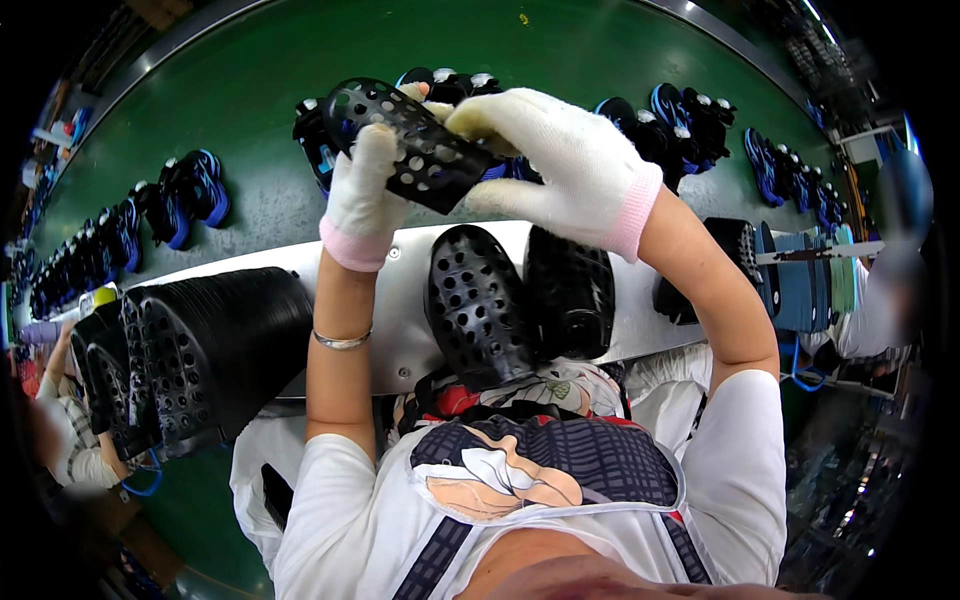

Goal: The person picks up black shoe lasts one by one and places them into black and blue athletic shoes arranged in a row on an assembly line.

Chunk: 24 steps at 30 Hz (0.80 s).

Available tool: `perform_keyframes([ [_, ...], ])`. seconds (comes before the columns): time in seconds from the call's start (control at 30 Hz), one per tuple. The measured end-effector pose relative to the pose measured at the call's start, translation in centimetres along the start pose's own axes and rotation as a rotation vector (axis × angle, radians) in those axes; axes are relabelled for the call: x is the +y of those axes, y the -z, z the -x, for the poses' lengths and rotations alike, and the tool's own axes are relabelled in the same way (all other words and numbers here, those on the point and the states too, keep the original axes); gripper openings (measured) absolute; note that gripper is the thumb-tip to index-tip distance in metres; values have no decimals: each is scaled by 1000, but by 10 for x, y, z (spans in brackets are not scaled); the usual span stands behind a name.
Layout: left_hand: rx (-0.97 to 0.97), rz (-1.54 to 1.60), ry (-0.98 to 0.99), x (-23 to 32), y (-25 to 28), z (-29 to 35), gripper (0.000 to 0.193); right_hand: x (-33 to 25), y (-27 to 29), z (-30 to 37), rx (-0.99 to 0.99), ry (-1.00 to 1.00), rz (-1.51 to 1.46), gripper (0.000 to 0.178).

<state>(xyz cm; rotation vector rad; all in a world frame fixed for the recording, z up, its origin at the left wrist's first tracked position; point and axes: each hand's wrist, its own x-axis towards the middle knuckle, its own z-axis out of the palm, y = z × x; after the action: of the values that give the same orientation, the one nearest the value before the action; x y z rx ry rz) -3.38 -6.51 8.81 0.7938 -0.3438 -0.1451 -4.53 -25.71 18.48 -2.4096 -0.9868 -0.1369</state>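
Observation:
A black plastic shoe form (400,140), punched with round holes, is held tilted above the green surface. My left hand (362,200), in a white knit glove with a pink cuff, is closed around its left side, thumb on the near face. My right hand (565,165), gloved alike, curves around its lower right end, fingers above and thumb below; the palm side is partly hidden. Two more perforated black forms, one on the left (475,300) and one on the right (572,290), lie side by side on the metal ledge (395,325) in front of me.
A nested stack of black forms (230,340) lies at left, with a smaller stack (735,245) at right. Black-and-blue shoes (185,195) stand in rows on the green surface (260,110). Blue sheets (800,280) are stacked farther right. Another person's arm (58,355) shows at far left.

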Motion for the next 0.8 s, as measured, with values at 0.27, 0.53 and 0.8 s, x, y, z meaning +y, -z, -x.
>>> perform_keyframes([
  [0.27,208,-4,-121,-10,12,4,40,2,-29,-24,-123,-115,303,37],
  [0.53,290,43,16,-23,37,-1,46,11,-38,-55,-297,-240,165,36],
  [0.8,662,-1458,-301,-70,97,17,44,38,-52,-77,-489,-446,221,42],
])
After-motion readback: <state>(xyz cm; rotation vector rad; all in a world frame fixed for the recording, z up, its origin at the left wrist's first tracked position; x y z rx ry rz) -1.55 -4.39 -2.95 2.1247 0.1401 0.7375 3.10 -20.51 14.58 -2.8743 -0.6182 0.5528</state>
